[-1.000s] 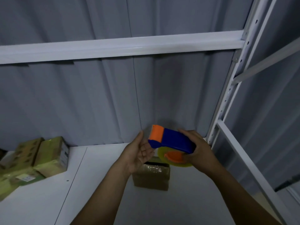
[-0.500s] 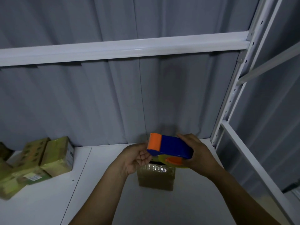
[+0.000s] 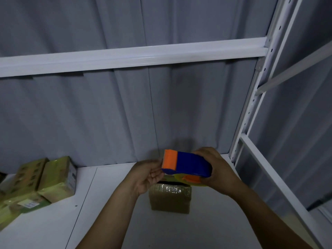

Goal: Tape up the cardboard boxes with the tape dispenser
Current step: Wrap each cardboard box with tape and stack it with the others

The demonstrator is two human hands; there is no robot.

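Observation:
My right hand (image 3: 218, 169) grips a blue and orange tape dispenser (image 3: 188, 164) with a yellowish tape roll under it, held in the air above the shelf. My left hand (image 3: 147, 174) is at the dispenser's orange front end, fingers curled towards its underside; whether they pinch the tape end is hidden. Directly below stands a small brown cardboard box (image 3: 170, 198), shiny tape across its top, resting on the white shelf (image 3: 107, 212).
Several yellow-green wrapped boxes (image 3: 53, 177) are stacked at the shelf's left. A white crossbeam (image 3: 143, 56) runs overhead and a white perforated upright (image 3: 251, 108) stands at the right. Grey curtain hangs behind.
My left hand has closed in on the dispenser's orange front end, from open palm to fingers curled under it. The dispenser has levelled slightly. The view has shifted a little.

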